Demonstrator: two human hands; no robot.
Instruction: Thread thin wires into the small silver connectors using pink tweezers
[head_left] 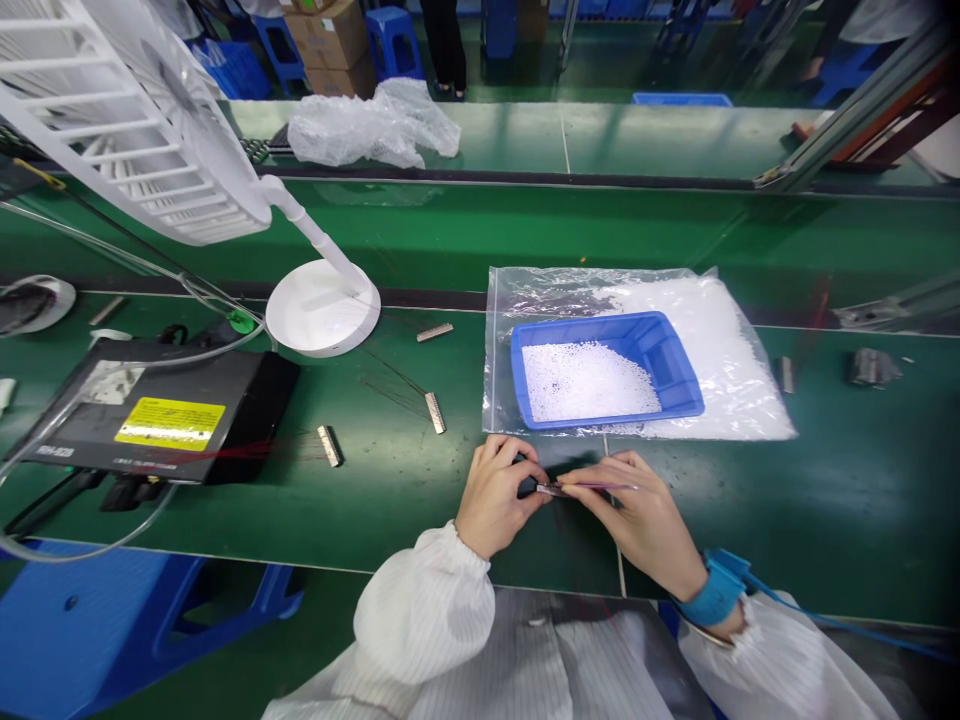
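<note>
My left hand (495, 490) is closed around a small dark part (534, 488) at the near edge of the green bench. My right hand (645, 515) pinches a thin pink-tipped tool (600, 486) whose tip meets that part. A blue wrist strap (716, 588) with a cord sits on my right wrist. Just beyond the hands stands a blue tray (679, 365) of tiny white beads, resting on a clear plastic bag (720, 340) with more beads.
Small metal comb-like strips (435, 412) (329, 446) (435, 331) lie left of the tray. A white fan (150, 120) on a round base (322, 308) and a black box with a yellow label (169, 415) stand at left. A crumpled bag (375, 125) lies on the far bench.
</note>
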